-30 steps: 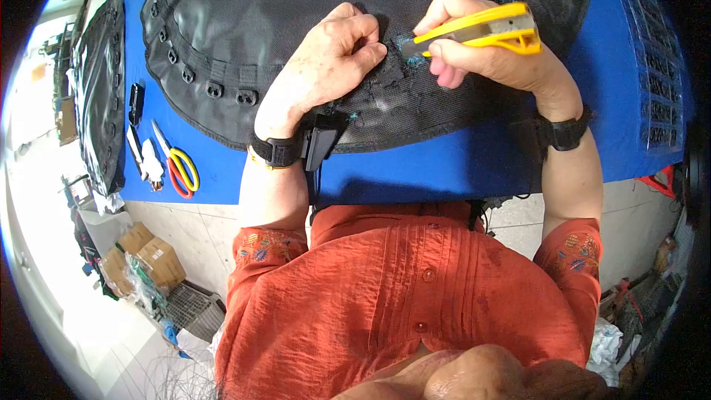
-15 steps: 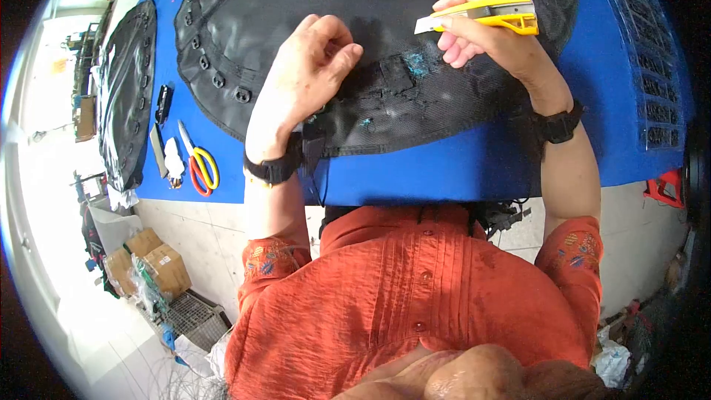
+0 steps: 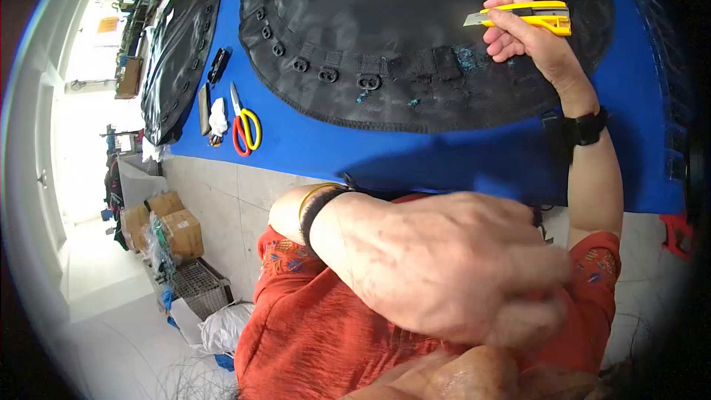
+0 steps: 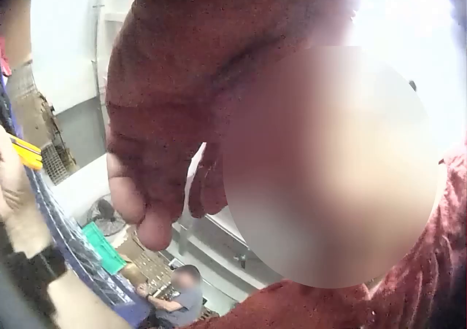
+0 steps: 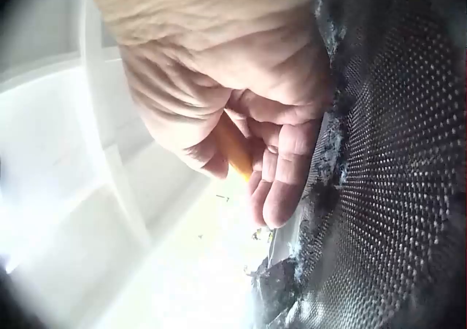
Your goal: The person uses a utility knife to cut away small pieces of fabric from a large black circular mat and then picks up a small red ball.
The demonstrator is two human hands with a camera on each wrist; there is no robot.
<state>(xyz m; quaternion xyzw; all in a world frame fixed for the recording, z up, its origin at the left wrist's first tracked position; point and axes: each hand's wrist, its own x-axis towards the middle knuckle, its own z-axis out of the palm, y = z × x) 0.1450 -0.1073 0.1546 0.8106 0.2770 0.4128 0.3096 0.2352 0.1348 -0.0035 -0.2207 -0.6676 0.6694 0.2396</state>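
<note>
My right hand [image 3: 537,41] grips a yellow utility knife [image 3: 555,22] over the black mesh piece [image 3: 415,7], its short blade pointing left. In the right wrist view a bit of the knife's yellow handle [image 5: 235,148] shows between thumb and fingers, beside the mesh. My left hand [image 3: 444,267] is raised off the table, in front of the chest and close below the face, slightly blurred. Its fingers hang loosely bent in the left wrist view, and nothing shows in them. Teal threads [image 3: 465,58] and black loops lie along the mesh's near border.
Left on the blue tablecloth [image 3: 296,144] lie scissors [image 3: 246,130] with red and yellow handles, a small black object [image 3: 218,65] and a second black piece [image 3: 181,52]. Clear plastic sheeting is at the right edge. Cardboard boxes [image 3: 181,233] stand on the floor.
My left hand has lifted off the mesh and come back toward the face. The right hand has drawn the knife away from the teal threads, up and to the right. The head view has shifted.
</note>
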